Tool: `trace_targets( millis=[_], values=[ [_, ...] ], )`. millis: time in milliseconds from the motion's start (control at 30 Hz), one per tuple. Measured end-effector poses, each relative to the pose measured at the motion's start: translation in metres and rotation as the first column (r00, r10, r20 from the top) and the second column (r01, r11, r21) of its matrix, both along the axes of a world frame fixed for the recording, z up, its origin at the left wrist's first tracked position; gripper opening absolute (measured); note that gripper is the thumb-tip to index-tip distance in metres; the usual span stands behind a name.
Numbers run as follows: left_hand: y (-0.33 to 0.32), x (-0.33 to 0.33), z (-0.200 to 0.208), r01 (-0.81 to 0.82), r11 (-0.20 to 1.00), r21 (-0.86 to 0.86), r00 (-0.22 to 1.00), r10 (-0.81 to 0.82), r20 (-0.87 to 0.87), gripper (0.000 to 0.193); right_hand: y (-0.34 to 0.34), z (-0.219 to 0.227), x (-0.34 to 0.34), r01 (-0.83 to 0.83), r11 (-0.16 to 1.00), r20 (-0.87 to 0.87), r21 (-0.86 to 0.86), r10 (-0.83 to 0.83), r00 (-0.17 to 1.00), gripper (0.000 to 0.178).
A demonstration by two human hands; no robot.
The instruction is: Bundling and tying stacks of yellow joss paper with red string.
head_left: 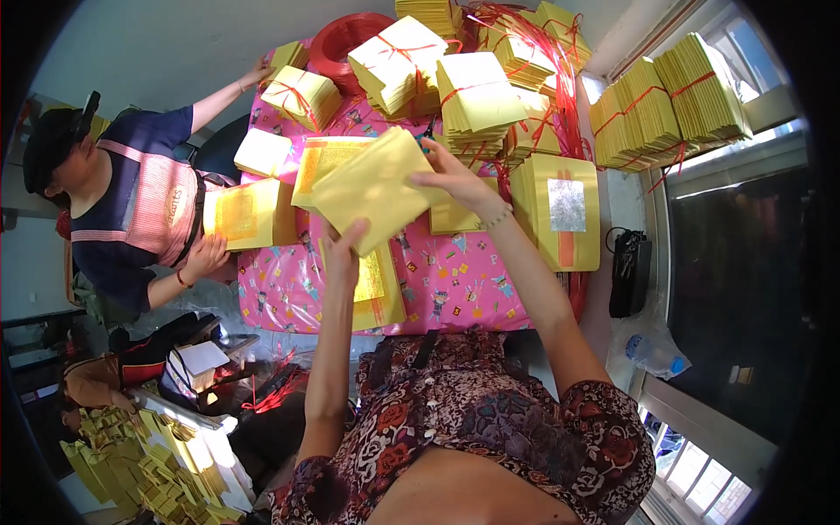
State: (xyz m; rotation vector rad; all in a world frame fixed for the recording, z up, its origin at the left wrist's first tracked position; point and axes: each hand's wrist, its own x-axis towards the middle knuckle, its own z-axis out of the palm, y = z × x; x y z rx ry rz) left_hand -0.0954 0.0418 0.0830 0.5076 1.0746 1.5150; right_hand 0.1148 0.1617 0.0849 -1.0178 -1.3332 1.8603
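Observation:
Above the table I hold a wad of plain yellow paper (pixel 376 188), tilted, with both hands on it. My left hand (pixel 343 249) grips its lower edge, thumb on top and the other fingers hidden beneath. At the right edge my right hand (pixel 455 182) is closed on the same wad. Partly covered below it lies yellow paper with a gold square (pixel 370 278), and another gold-printed stack (pixel 319 157) shows behind to the left. To the right of my right wrist rests a yellow stack with a silver square and an orange band (pixel 567 206).
A pink patterned cover (pixel 455 293) lies over the table. Tied yellow bundles (pixel 398 61) and a red strapping coil (pixel 346 44) fill its far side. At left a co-worker (pixel 131 188) touches a gold-printed stack (pixel 232 214). More bundles (pixel 669 101) stand on the right-hand sill.

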Motion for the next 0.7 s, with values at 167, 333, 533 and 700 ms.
trace_targets(
  millis=[167,333,533,700],
  values=[
    [-0.06,0.039,-0.016,0.151,0.987,-0.053,0.985,-0.155,-0.073,0.075,-0.06,-0.004,0.055,-0.051,0.998,-0.191,-0.037,0.043,0.981,0.082],
    [-0.102,0.045,-0.029,0.43,0.884,-0.182,0.898,-0.44,-0.018,0.082,-0.096,0.0,0.093,-0.074,0.997,-0.083,-0.021,0.073,0.994,0.07],
    [-0.099,0.032,-0.033,0.439,0.862,0.254,0.895,-0.443,-0.042,0.105,-0.108,0.001,0.112,-0.248,0.967,-0.105,-0.056,0.241,0.965,0.076],
    [-0.101,0.03,-0.035,0.677,0.702,-0.22,0.494,-0.655,-0.572,0.109,-0.104,-0.037,0.109,-0.504,0.839,0.103,-0.204,0.531,0.841,0.071]
  ],
)
